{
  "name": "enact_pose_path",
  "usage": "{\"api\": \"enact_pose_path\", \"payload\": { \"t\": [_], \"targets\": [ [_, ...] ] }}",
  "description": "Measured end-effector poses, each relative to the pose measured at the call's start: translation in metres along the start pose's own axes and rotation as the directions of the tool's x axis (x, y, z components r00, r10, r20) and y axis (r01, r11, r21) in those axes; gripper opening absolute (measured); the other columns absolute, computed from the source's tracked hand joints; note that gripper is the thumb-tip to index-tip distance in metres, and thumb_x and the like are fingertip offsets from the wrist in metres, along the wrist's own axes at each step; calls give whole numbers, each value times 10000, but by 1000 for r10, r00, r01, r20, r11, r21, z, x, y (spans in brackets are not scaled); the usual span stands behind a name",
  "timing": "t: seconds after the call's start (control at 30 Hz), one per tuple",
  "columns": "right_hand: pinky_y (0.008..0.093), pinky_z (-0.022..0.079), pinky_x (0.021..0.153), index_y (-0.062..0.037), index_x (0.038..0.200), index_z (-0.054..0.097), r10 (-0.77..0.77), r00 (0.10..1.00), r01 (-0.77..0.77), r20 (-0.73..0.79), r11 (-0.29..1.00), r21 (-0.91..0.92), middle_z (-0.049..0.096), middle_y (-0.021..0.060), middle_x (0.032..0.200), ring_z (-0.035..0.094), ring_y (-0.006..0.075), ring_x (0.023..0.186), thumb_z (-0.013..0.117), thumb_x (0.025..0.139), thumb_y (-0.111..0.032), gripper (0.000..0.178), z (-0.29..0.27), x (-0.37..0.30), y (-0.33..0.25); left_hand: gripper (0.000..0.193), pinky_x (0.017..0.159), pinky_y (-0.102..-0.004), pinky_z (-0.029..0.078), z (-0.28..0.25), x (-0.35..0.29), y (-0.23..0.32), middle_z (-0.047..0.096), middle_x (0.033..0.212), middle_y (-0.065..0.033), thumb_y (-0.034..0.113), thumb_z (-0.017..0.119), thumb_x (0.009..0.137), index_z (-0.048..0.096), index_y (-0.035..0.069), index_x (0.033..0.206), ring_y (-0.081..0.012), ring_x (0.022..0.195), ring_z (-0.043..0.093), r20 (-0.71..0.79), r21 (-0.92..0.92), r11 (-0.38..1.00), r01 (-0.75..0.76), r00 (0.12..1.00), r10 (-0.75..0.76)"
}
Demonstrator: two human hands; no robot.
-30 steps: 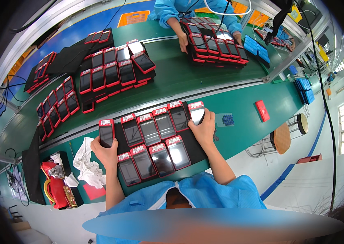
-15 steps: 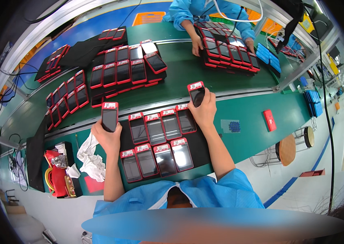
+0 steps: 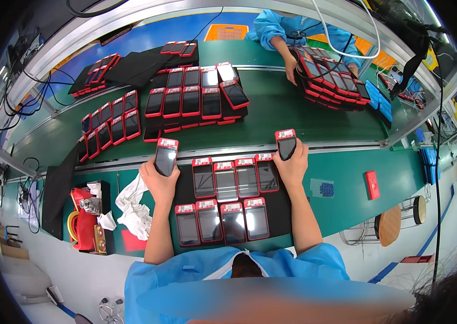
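My left hand [image 3: 160, 181] is closed around a red handheld terminal [image 3: 166, 156] with a dark screen and a white label at its top. In my right hand [image 3: 294, 166] is a similar red handheld terminal [image 3: 286, 146], gripped between thumb and fingers and held upright. Between my forearms a black mat [image 3: 278, 218] lies on the green bench, bearing two rows of the same terminals [image 3: 234, 222], screens up. My left hand is just beyond the mat's left edge, and my right hand is near its far right corner.
Beyond the metal rail [image 3: 347, 144], a green surface [image 3: 271, 108] carries stacked terminals [image 3: 190, 100] and another group [image 3: 110, 124]. A co-worker's hand [image 3: 290, 69] touches a terminal stack [image 3: 334, 81]. White cloth [image 3: 134, 205] and a tool box [image 3: 107, 189] lie left; a red part [image 3: 372, 185] lies right.
The whole view has shifted and turned slightly, so the bench appears farther right. Both hands still hold their terminals, and the rows on the mat look the same.
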State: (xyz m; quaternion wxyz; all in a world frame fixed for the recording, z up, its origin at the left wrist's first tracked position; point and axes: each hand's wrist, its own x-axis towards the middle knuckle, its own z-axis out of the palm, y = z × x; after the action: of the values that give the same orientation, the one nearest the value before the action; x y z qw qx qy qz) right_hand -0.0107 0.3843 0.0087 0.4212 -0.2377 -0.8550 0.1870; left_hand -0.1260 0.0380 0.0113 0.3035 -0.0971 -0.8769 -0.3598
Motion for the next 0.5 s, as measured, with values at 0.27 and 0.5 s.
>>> {"api": "enact_pose_path", "payload": {
  "t": [0.27, 0.5],
  "targets": [
    [445, 564, 694, 4, 1292, 498, -3, 1000, 4, 11, 999, -54, 555, 168, 1128, 645, 367, 905, 818, 674, -247, 739, -3, 0, 1, 595, 920, -496, 416, 2, -2, -3, 546, 1064, -205, 117, 837, 640, 542, -40, 1132, -402, 1040, 503, 28, 2, 1000, 2, 1000, -2],
    [447, 565, 669, 18, 1289, 501, -45, 999, 44, -19, 997, -64, 556, 181, 1114, 661, 374, 817, 816, 665, -248, 748, -1, 1, 6, 576, 927, -491, 414, 1, -3, 2, 547, 1069, -207, 99, 829, 651, 535, -40, 1126, -403, 1046, 500, 38, -36, 999, 5, 999, -4]
  ]
}}
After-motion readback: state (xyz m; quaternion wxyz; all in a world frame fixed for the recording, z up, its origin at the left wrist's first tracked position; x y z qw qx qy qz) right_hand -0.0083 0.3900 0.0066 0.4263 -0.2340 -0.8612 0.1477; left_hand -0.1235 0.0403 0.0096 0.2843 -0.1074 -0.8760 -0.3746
